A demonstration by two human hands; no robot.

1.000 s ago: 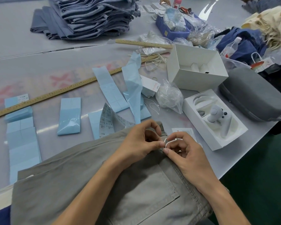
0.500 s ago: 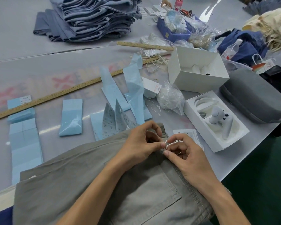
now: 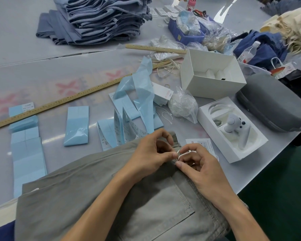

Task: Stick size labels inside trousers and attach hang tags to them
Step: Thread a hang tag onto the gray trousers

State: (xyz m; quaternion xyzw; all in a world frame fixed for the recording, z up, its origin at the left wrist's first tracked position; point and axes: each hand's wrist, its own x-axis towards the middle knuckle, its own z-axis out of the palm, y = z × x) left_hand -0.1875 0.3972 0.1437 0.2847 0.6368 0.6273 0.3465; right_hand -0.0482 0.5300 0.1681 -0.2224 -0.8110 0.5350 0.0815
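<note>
Grey-green trousers point(image 3: 97, 193) lie flat on the table in front of me, back pocket up. At the waistband, my left hand point(image 3: 151, 153) and my right hand point(image 3: 203, 169) meet, both pinching a thin white plastic tag loop point(image 3: 182, 153). A white hang tag point(image 3: 201, 144) lies on the table just beyond my right hand, partly hidden by it. Strips of printed size labels point(image 3: 127, 129) stand curled just past the trousers. Light blue label backing sheets point(image 3: 76, 126) lie spread over the table.
A stack of blue-grey trousers point(image 3: 101, 20) sits at the back. Two wooden rulers point(image 3: 59, 103) cross the table. On the right are an open white box point(image 3: 212, 75), a box with a white controller point(image 3: 233, 129), a grey case point(image 3: 271, 103), a bag of tag loops point(image 3: 182, 103).
Both hands stay at the waistband working the white loop, with only small finger shifts. The camera has drifted slightly.
</note>
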